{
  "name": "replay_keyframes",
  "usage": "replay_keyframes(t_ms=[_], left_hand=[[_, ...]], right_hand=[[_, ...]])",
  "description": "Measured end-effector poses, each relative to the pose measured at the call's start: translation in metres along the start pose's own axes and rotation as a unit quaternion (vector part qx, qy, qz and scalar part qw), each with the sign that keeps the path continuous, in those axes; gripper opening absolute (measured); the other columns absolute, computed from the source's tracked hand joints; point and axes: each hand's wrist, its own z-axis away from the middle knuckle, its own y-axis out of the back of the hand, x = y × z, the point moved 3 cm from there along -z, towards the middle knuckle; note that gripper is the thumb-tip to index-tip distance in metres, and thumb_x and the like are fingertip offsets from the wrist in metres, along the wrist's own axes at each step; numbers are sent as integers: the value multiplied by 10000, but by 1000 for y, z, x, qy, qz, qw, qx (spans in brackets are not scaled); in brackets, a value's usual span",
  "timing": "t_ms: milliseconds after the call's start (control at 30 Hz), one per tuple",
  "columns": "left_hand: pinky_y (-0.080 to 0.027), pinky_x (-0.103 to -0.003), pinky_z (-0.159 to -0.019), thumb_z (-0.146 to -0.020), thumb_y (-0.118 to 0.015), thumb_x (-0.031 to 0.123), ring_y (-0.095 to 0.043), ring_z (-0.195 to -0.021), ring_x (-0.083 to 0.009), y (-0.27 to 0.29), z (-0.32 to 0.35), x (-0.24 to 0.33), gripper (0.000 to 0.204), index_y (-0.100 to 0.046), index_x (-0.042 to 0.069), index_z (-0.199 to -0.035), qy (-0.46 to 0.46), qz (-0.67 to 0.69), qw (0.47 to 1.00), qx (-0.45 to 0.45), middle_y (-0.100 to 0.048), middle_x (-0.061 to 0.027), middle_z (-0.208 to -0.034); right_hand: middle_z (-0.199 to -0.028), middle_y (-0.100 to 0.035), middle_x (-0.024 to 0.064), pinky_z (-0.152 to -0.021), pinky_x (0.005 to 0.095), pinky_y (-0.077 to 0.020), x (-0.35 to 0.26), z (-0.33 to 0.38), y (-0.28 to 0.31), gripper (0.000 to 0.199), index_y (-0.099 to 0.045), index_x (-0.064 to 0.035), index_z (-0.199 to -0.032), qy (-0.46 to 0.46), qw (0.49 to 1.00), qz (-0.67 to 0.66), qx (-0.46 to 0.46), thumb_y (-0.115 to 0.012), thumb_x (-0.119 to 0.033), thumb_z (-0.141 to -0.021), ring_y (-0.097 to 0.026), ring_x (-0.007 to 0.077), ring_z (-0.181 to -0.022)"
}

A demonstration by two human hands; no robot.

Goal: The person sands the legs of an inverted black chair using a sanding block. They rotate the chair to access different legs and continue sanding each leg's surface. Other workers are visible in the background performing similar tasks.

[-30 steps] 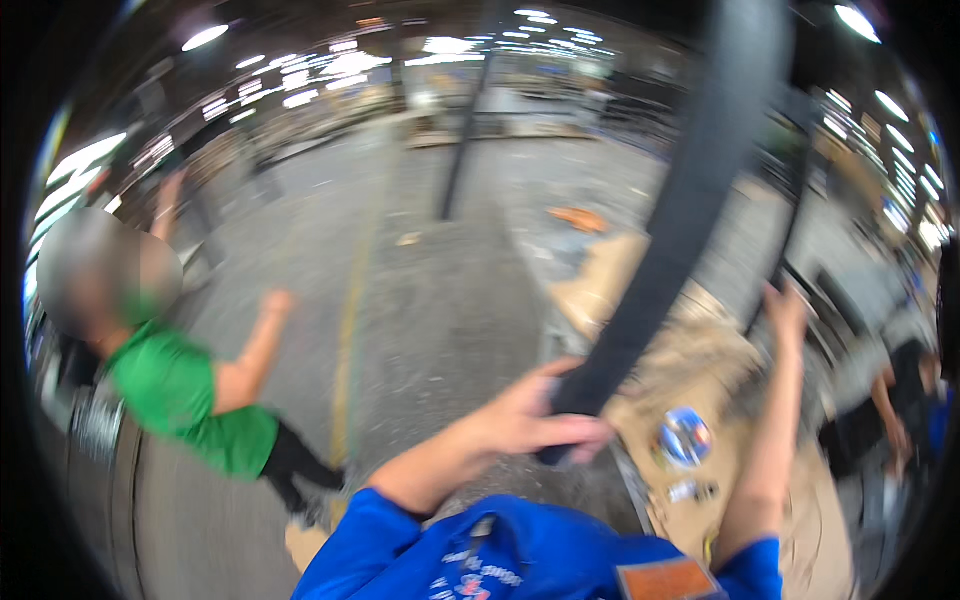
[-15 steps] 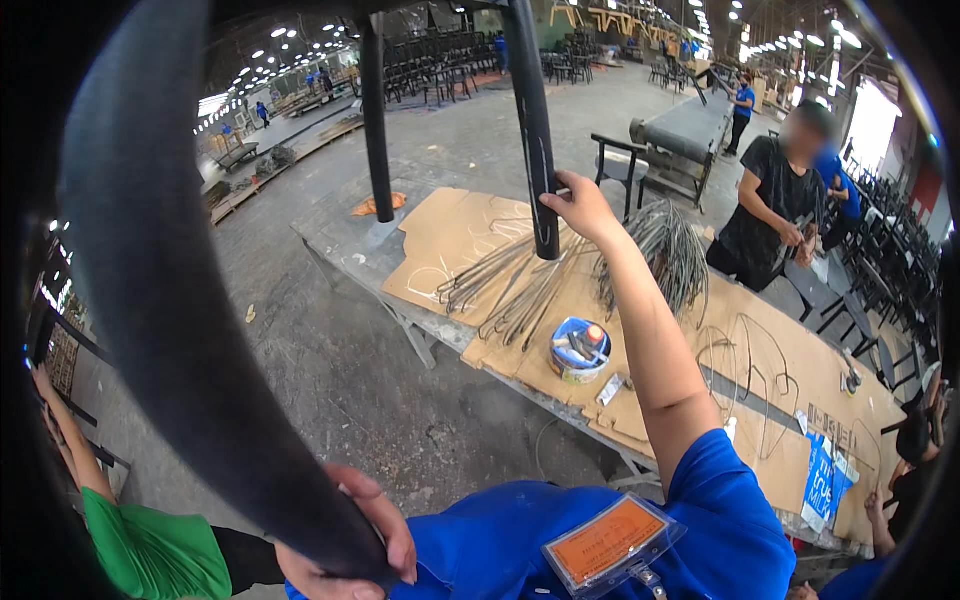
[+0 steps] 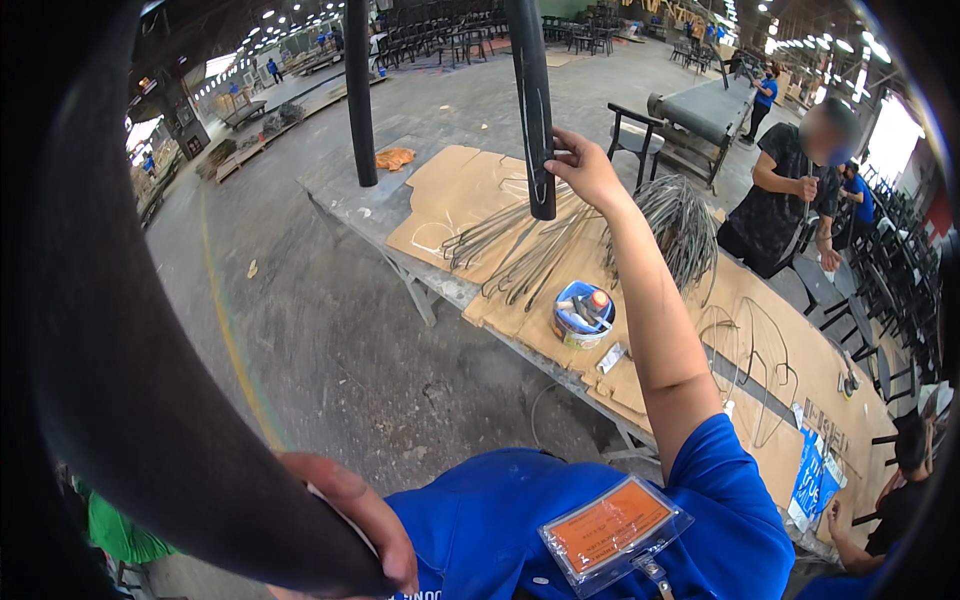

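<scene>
A black chair frame is held up close in front of me. Its thick curved bar (image 3: 150,380) sweeps down the left side, and two straight chair legs hang at the top. My left hand (image 3: 365,510) is closed around the bar's lower end, some of its fingers hidden behind it. On the right-hand chair leg (image 3: 533,110), which has pale scratch-like marks, my right hand (image 3: 585,170) presses thumb and fingers near the lower end. The other leg (image 3: 358,100) hangs to its left, untouched.
Below and beyond stands a cardboard-covered table (image 3: 440,195) bearing bundles of dark wire (image 3: 665,235), a blue-rimmed tub (image 3: 582,315) of small items and an orange cloth (image 3: 394,159). A person in black (image 3: 785,190) stands across it. Another person's arm (image 3: 855,545) reaches in at lower right.
The chair frame has shifted up and slightly left in view, both hands still on it. Across the table, the person in black has raised one hand. The green-shirted person has slid toward the lower left edge.
</scene>
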Motion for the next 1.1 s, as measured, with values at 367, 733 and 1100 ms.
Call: replay_keyframes(t_ms=[367,733,1100], left_hand=[[-405,-239,-441,-669,-680,131,-523,-490,-129,53,-21,-45,632,-389,-78,-1190,-65,-147,953,256,-549,-85,-679],[-447,-269,-488,-713,-651,126,-545,-541,-131,131,-69,-67,544,-411,-54,-1167,-109,-139,978,108,-551,-90,-724],[-441,-273,-512,-731,-643,134,-546,-566,-133,152,-92,-90,521,-406,-33,-1164,-121,-165,974,99,-552,-85,-728]], right_hand=[[-1056,-636,118,-841,265,-471,-30,64,-24,336,-566,10,-1165,53,991,100,70,-622,-77,-846,-608,152,-944],[-851,-597,133,-619,342,-494,-237,215,-141,230,-653,17,-877,307,861,-57,-401,-661,-70,-665,-589,254,-732],[-837,-545,35,-719,322,-461,-232,222,-139,195,-595,-37,-826,209,799,34,-563,-601,-174,-688,-504,240,-885]])
